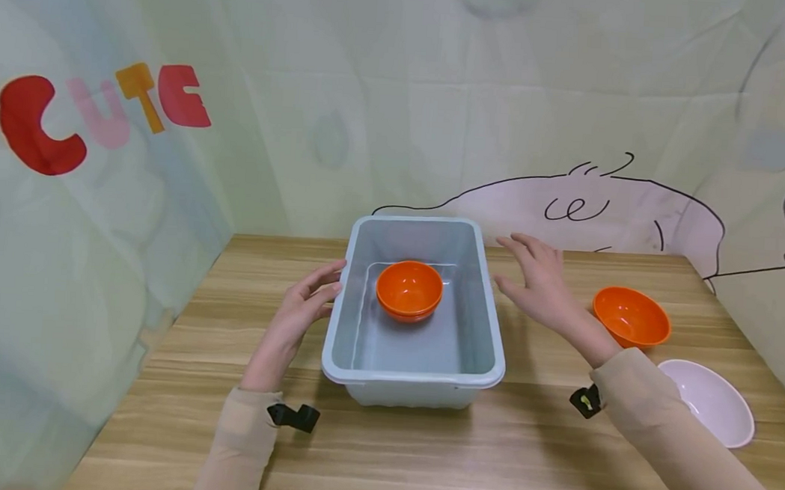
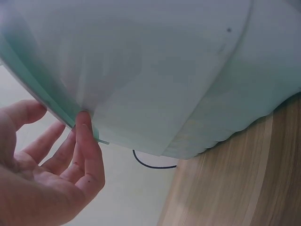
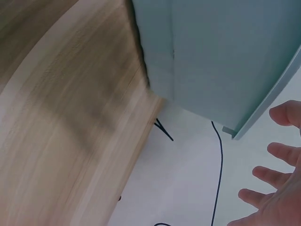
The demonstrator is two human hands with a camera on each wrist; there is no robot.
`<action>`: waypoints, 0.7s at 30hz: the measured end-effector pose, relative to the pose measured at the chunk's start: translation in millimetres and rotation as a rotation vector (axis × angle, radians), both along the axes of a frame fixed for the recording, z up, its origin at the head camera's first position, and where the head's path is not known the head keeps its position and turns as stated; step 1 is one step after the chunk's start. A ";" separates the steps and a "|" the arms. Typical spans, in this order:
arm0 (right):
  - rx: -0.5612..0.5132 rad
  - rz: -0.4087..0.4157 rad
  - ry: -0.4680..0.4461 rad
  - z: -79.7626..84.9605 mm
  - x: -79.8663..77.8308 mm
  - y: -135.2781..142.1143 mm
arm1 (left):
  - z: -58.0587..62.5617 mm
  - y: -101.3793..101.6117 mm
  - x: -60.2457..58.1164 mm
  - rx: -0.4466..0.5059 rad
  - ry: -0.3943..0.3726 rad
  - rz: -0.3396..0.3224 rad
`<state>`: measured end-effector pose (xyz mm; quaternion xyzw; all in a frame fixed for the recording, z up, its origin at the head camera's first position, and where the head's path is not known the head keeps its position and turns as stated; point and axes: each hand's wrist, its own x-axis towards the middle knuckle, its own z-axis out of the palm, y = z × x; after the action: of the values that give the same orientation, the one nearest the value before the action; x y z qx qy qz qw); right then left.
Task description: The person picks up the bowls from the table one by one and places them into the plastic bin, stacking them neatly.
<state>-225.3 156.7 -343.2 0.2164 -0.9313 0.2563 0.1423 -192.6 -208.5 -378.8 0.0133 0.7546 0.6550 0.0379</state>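
Observation:
A grey-blue plastic tub [image 1: 410,391] stands on the wooden table, with stacked orange bowls [image 1: 409,285] inside it. My left hand [image 1: 301,307] is at the tub's left rim, its fingertips touching the edge; the left wrist view shows one finger [image 2: 90,150] reaching beneath the lip. On the other side, my right hand [image 1: 542,280] hovers just off the right rim with fingers spread and nothing held. A gap between those fingertips [image 3: 277,115] and the tub is visible in the right wrist view.
Right of the tub, an orange bowl [image 1: 631,316] sits on the table [image 1: 379,461]. A pale pink bowl [image 1: 713,403] lies nearer, partly behind my right sleeve. Printed fabric [image 1: 306,120] hangs behind and at both sides of the table.

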 end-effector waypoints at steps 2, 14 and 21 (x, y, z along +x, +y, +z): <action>0.007 -0.022 -0.005 -2.1 0.5 3.1 | -0.2 -0.2 -0.2 0.001 0.000 -0.001; 0.075 -0.094 -0.052 -9.5 5.2 22.4 | 1.7 -0.2 1.4 0.005 0.007 0.000; 0.108 -0.138 -0.108 -12.6 6.4 33.8 | 2.1 0.4 1.8 0.013 0.004 -0.002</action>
<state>-218.8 190.5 -355.9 0.1451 -0.9627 0.2065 0.0970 -190.8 -208.2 -376.7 0.0156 0.7505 0.6597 0.0367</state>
